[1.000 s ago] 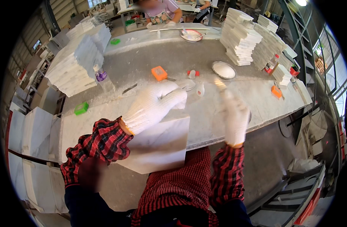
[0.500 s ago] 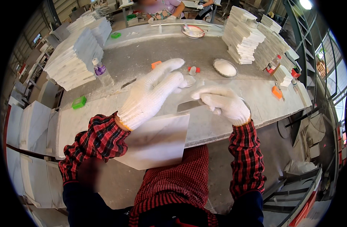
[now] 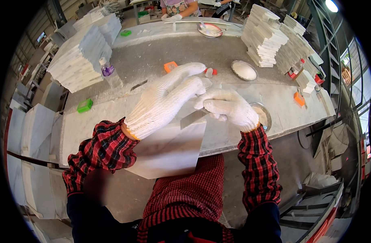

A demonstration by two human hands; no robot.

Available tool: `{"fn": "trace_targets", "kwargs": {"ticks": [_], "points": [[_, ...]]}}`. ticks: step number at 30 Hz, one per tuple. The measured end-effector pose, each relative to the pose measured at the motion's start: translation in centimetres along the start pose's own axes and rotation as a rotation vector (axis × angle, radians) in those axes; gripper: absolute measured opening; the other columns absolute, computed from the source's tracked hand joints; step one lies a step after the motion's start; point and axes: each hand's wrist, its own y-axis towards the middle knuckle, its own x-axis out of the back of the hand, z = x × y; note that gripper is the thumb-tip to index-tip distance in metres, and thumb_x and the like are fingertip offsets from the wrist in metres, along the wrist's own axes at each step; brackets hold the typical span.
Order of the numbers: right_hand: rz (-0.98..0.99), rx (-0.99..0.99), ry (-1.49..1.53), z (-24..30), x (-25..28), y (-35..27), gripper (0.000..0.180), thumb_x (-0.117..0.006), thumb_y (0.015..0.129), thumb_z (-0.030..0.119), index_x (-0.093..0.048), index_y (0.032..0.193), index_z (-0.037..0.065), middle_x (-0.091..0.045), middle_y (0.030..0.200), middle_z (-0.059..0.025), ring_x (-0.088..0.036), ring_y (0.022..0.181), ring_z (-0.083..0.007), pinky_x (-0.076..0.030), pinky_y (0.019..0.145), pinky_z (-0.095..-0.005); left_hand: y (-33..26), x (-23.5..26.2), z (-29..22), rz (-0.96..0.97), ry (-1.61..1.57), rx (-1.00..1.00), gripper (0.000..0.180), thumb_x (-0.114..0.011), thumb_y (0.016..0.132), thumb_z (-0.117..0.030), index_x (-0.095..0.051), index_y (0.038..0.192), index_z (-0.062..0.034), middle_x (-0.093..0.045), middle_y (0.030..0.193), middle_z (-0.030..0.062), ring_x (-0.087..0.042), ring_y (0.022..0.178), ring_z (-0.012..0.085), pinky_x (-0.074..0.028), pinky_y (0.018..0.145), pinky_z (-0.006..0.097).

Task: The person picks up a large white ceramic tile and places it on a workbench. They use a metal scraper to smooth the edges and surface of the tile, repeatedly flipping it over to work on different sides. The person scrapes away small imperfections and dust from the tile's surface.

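Both my hands wear white knit gloves. My left hand (image 3: 165, 97) reaches over the worktable, index finger stretched out. The other fingers close on a small greyish piece at their tips, too hidden to name. My right hand (image 3: 230, 105) pinches a flat metal scraper (image 3: 193, 118), its blade pointing left above the marble slab (image 3: 165, 152). That white, grey-veined slab lies below my left wrist and juts past the table's near edge. Fingertips of the two hands nearly meet. Beside my right wrist sits a round metal bowl (image 3: 265, 113), partly covered by the glove.
Tall stacks of marble tiles (image 3: 78, 54) (image 3: 264, 38) flank the table. Around lie a bowl of white powder (image 3: 245, 70), a purple-labelled bottle (image 3: 108, 72), orange boxes (image 3: 170, 66) (image 3: 299, 99), a green box (image 3: 84, 105) and a loose blade (image 3: 139, 85). A co-worker (image 3: 179, 9) sits opposite.
My right hand has shifted left with the scraper, closer to my left hand, uncovering more of the bowl by its wrist. My left fingertips have moved slightly right.
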Motion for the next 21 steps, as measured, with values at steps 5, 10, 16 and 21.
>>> {"fn": "trace_targets", "kwargs": {"ticks": [5, 10, 16, 21], "points": [[0.000, 0.059, -0.123, 0.5, 0.0, -0.1, 0.024, -0.064, 0.097, 0.019, -0.075, 0.108, 0.001, -0.055, 0.074, 0.0026, -0.045, 0.064, -0.0069, -0.032, 0.054, -0.0241, 0.0, -0.1, -1.2, -0.020, 0.260, 0.018, 0.044, -0.056, 0.106, -0.025, -0.055, 0.144, -0.0037, -0.070, 0.124, 0.0089, -0.062, 0.122, 0.0161, -0.043, 0.108, 0.030], [-0.033, 0.047, -0.162, 0.7, -0.2, -0.5, 0.024, -0.064, 0.098, 0.019, -0.075, 0.110, 0.002, -0.056, 0.077, 0.0026, -0.047, 0.066, -0.0068, -0.035, 0.055, -0.0241, -0.1, 0.1, -1.0, 0.001, 0.235, 0.006, 0.044, -0.057, 0.105, -0.024, -0.055, 0.144, -0.0039, -0.068, 0.128, 0.0096, -0.061, 0.122, 0.0157, -0.043, 0.109, 0.031], [-0.040, 0.073, -0.192, 0.5, 0.0, -1.0, 0.026, -0.063, 0.099, 0.020, -0.073, 0.116, 0.002, -0.060, 0.082, 0.0022, -0.049, 0.070, -0.0066, -0.038, 0.058, -0.0239, 0.1, 0.2, -2.2, 0.216, 0.252, 0.046, 0.079, -0.077, 0.088, -0.019, -0.039, 0.155, -0.0057, -0.056, 0.146, 0.0141, -0.056, 0.133, 0.0249, -0.043, 0.112, 0.037], [-0.084, 0.066, -0.196, 0.3, -0.1, -1.2, 0.026, -0.064, 0.099, 0.021, -0.073, 0.114, 0.001, -0.062, 0.084, 0.0018, -0.051, 0.073, -0.0068, -0.040, 0.061, -0.0237, -1.2, 0.8, -1.5, 0.348, 0.632, -0.200, 0.107, -0.085, 0.066, -0.005, -0.033, 0.160, -0.0117, -0.048, 0.152, 0.0188, -0.051, 0.136, 0.0385, -0.043, 0.113, 0.043]]}}
